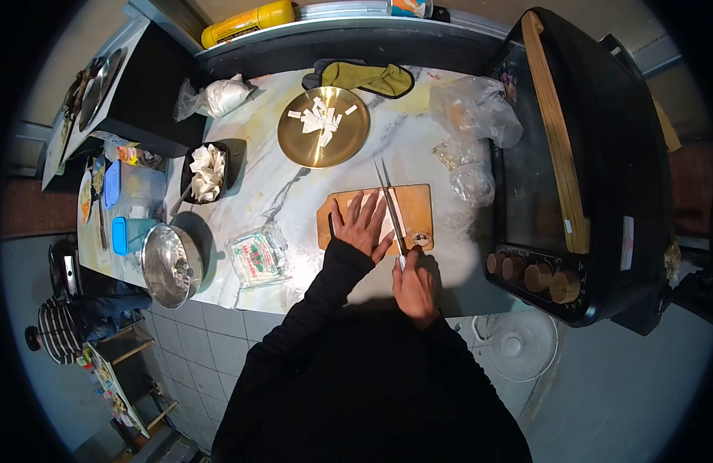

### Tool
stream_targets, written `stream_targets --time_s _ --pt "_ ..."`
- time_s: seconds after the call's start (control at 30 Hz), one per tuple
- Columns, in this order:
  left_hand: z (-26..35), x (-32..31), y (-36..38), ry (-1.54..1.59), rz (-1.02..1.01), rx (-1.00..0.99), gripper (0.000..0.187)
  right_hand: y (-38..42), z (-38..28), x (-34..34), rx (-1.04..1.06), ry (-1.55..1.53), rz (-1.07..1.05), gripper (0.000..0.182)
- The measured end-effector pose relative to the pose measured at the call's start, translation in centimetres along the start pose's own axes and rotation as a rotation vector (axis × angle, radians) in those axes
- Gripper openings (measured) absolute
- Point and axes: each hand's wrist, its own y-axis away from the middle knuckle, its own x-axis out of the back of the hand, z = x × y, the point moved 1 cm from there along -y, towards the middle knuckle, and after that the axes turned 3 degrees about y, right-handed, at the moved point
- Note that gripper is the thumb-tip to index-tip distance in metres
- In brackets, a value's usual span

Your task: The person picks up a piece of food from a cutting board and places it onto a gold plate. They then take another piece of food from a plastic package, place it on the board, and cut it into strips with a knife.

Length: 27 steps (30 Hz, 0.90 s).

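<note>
"What lay nearest your camera?"

"The wearer's black top [372, 386], its sleeves reaching forward to a wooden board [420, 202] on the marbled surface [252, 181]."

"Which step did you make it?"

"Cutting, I judged. A pale sheet [386, 226] lay on the board, partly under the left hand [358, 225], and the long knife [396, 222] ran across it, tip pointing away from me. White pieces [320, 123] sat on the gold-toned plate [293, 143] beyond the board."

"And the next move?"

"To my mind it called for steady pressure and a straight stroke, the left thumb kept clear of the blade."

"The grip?"

"The right hand [415, 290] was closed around the knife's handle. The left was open, palm down, fingers spread, pressing the sheet. I couldn't tell whether the edge had bitten in."
</note>
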Motion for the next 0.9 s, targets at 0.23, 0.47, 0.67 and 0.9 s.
stream_targets --time_s 0.23,0.47,0.67,0.9 --pt "0.18 0.00 -0.20 -0.014 -0.009 0.002 0.068 -0.08 0.05 0.08 0.001 -0.016 0.050 0.028" --pt "0.17 -0.06 -0.16 -0.009 -0.008 0.010 0.069 -0.15 0.22 0.03 0.014 -0.023 0.054 0.029" --pt "0.30 0.05 -0.18 -0.031 -0.020 0.004 0.069 -0.06 -0.68 0.75 -0.006 -0.006 0.023 0.030" --pt "0.14 -0.33 -0.10 -0.057 -0.034 -0.005 0.068 -0.26 -0.54 0.95 0.038 0.001 0.025 0.028"
